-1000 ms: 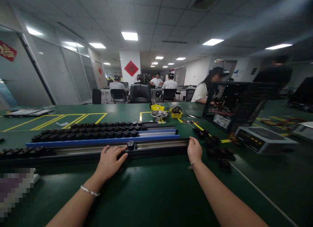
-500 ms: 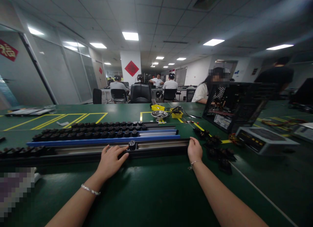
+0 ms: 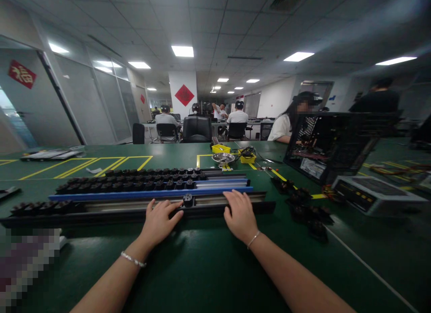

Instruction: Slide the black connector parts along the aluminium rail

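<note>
A long black rail with a silver channel lies across the bench in front of me. One small black block-shaped part sits in its channel, apart from several similar black parts at the left end. My left hand rests on the rail, fingers stretched out, with the index fingertip at the block's left side and the thumb along the near edge. To the right of the block, my right hand lies over the rail, fingers extended and thumb apart. Its fingertips reach the far side.
Behind lies a blue rail with rows of black parts. Loose black parts, a power supply and an open computer case stand right. Farther back are a metal dish and yellow bins. A person sits beyond.
My right hand has left the rail's right end and moved left over the rail, its fingers now extended. My left hand remains beside the block. The whole view has shifted slightly.
</note>
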`<state>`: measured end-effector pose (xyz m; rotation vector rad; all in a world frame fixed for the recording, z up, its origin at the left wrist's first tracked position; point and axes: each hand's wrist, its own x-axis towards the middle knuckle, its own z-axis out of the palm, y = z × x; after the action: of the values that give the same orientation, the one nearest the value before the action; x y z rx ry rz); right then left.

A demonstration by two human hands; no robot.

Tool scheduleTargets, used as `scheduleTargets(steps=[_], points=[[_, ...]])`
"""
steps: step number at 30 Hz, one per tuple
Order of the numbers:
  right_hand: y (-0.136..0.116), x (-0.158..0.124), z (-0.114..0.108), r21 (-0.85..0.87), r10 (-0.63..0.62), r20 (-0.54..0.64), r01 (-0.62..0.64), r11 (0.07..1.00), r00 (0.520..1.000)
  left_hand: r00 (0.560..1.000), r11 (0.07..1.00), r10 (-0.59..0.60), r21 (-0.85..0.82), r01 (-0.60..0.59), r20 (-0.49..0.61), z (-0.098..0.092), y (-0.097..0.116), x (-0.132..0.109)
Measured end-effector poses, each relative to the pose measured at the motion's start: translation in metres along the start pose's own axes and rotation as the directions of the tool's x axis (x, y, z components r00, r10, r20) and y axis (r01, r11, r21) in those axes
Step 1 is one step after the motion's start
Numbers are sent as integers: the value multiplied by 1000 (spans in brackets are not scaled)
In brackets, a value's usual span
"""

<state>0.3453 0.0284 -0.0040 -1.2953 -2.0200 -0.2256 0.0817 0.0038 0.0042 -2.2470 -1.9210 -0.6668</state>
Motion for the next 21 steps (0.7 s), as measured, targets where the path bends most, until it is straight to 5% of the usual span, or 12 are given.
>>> scheduleTargets(steps=[2, 7, 21], points=[[-18, -2, 4, 18, -102, 112, 100, 995, 989, 1000, 1000, -2, 7, 2, 1, 0, 1, 0], [-38, 1, 7, 37, -120, 234, 114, 993, 965, 1000, 1000, -10, 28, 10, 6, 0, 3, 0], [-53, 10, 12, -4, -133, 305, 141, 990, 943, 999, 996, -21, 92, 18, 26, 0, 8, 1]])
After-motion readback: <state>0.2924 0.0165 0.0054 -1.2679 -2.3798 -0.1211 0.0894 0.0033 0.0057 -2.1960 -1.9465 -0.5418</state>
